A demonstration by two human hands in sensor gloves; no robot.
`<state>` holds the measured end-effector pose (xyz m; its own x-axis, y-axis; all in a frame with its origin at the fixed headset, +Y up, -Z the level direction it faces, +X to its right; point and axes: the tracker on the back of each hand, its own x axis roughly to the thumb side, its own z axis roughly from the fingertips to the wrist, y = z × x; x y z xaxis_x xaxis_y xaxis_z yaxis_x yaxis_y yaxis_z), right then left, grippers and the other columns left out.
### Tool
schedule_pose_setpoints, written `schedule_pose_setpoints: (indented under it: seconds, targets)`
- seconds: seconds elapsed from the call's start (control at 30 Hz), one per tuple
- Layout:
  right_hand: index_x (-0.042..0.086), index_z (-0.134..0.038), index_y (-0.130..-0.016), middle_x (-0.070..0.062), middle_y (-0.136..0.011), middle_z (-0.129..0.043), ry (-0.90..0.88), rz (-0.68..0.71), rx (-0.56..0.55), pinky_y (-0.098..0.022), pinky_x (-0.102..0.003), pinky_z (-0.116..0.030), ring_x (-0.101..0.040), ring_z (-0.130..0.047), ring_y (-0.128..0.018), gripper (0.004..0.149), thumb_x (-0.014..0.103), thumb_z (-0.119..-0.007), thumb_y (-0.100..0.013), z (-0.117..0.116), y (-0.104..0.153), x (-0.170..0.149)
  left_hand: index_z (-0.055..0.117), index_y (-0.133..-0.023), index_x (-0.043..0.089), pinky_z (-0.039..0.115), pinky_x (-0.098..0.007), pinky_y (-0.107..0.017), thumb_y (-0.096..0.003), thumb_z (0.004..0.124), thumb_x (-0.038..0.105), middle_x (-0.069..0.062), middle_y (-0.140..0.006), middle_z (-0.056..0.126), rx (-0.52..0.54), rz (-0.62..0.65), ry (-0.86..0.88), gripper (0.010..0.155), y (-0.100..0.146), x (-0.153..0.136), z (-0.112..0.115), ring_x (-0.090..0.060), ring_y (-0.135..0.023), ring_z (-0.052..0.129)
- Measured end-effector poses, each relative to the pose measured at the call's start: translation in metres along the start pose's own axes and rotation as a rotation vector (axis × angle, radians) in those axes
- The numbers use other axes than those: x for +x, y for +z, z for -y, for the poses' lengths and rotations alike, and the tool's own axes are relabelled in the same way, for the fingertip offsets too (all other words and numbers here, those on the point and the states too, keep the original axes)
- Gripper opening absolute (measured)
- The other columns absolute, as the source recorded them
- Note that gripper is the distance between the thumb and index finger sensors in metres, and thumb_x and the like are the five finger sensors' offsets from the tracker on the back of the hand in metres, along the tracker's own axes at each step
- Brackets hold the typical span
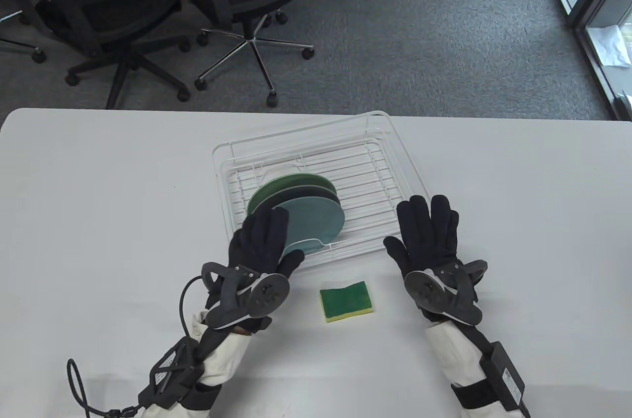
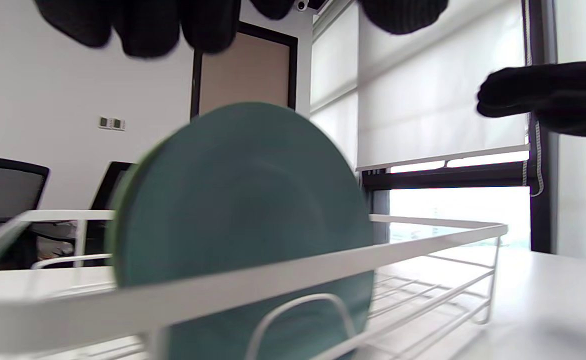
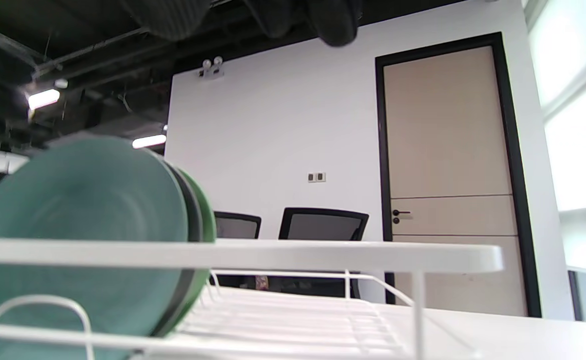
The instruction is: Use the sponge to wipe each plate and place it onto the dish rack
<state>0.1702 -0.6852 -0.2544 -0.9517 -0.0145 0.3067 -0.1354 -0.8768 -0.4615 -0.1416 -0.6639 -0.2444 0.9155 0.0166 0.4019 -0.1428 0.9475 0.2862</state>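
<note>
The left hand (image 1: 264,245) is hovering at the near left corner of the white wire dish rack (image 1: 395,141), fingers straight and holding nothing. Three plates (image 1: 311,220) are standing on edge in the rack's left half (teal nearest, then dark, then green). The sponge (image 1: 346,301) is lying green side up on the table (image 1: 98,191), between the hands. The right hand (image 1: 428,238) is spreading flat beside the rack's near right corner, holding nothing.
</note>
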Motion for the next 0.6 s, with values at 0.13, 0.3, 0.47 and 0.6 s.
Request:
schedule_pose_setpoints:
  seconds: [0.13, 0.3, 0.47, 0.6]
  targets:
    - [0.008, -0.027, -0.118, -0.026, -0.121, -0.028, 0.056, 0.007, 0.031, -0.068, -0.067, -0.015, -0.053, -0.007, -0.099, 0.070, 0.046, -0.050, -0.064, -0.005, 0.004, -0.002, 0.028, -0.120, 0.001, 0.047, -0.078, -0.069, -0.0577, 0.057, 0.054, -0.040, -0.119, 0.034, 0.008, -0.095, -0.056, 0.087, 0.015, -0.033, 0.007, -0.069, -0.103, 0.039]
    - [0.008, -0.022, -0.118, -0.026, -0.121, -0.024, 0.071, -0.014, 0.048, -0.066, -0.068, -0.011, -0.052, -0.002, -0.099, 0.072, 0.049, -0.048, -0.064, -0.010, 0.009, -0.008, 0.022, -0.120, 0.000, 0.040, -0.081, -0.069, -0.0579, 0.054, 0.055, -0.042, -0.119, 0.027, -0.021, -0.173, -0.077, 0.089, 0.031, -0.062, 0.017, -0.070, -0.103, 0.031]
    - [0.009, -0.020, -0.118, -0.026, -0.121, -0.022, 0.083, -0.028, 0.050, -0.065, -0.068, -0.009, -0.052, 0.000, -0.098, 0.073, 0.050, -0.047, -0.064, -0.012, 0.017, -0.012, 0.016, -0.119, 0.001, 0.035, -0.082, -0.068, -0.0577, 0.052, 0.057, -0.042, -0.118, 0.020, -0.081, -0.200, -0.127, 0.091, 0.038, -0.074, 0.027, -0.070, -0.102, 0.024]
    - [0.008, -0.022, -0.118, -0.026, -0.121, -0.023, 0.074, -0.035, 0.046, -0.065, -0.068, -0.009, -0.052, -0.001, -0.098, 0.073, 0.049, -0.047, -0.064, -0.012, 0.021, -0.013, 0.016, -0.119, 0.001, 0.035, -0.082, -0.068, -0.0575, 0.052, 0.057, -0.042, -0.118, 0.020, -0.110, -0.196, -0.162, 0.091, 0.040, -0.073, 0.031, -0.070, -0.102, 0.024]
